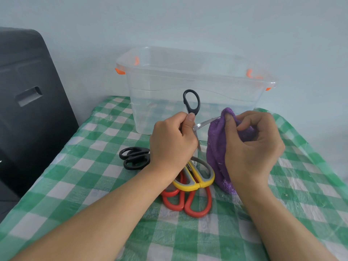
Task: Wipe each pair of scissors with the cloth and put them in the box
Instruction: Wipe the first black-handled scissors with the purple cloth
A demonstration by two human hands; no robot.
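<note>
Your left hand [172, 142] grips the black-handled scissors [192, 104] around the lower handle, with one black loop standing up above your thumb and the blades spread apart. Your right hand [252, 146] pinches the purple cloth [216, 147] around the upper blade [206, 122], thumb pressing the cloth onto the metal near its tip, while the rest of the cloth hangs down to the surface [94, 185]. The other blade points downward behind your left hand and is mostly hidden, so I cannot tell whether it is clean.

To do this step well, keep the cloth folded thick between your thumb and the edge, and draw it from the pivot out toward the tip, never back toward the pivot against the cutting edge. Hold the handle steady so the blades do not snap together on your fingers. Then turn the scissors and treat the lower blade the same way, and pass the cloth over the pivot, where dirt likely collects.

The clear box [188, 87] stands open just behind your hands, apparently with nothing in it yet. Close the blades before you lower this pair in. Three pairs wait on the surface: another black pair [134, 158] to your left, a yellow and grey pair [195, 178] lying on top of a red pair [188, 202] beneath your wrists
</note>
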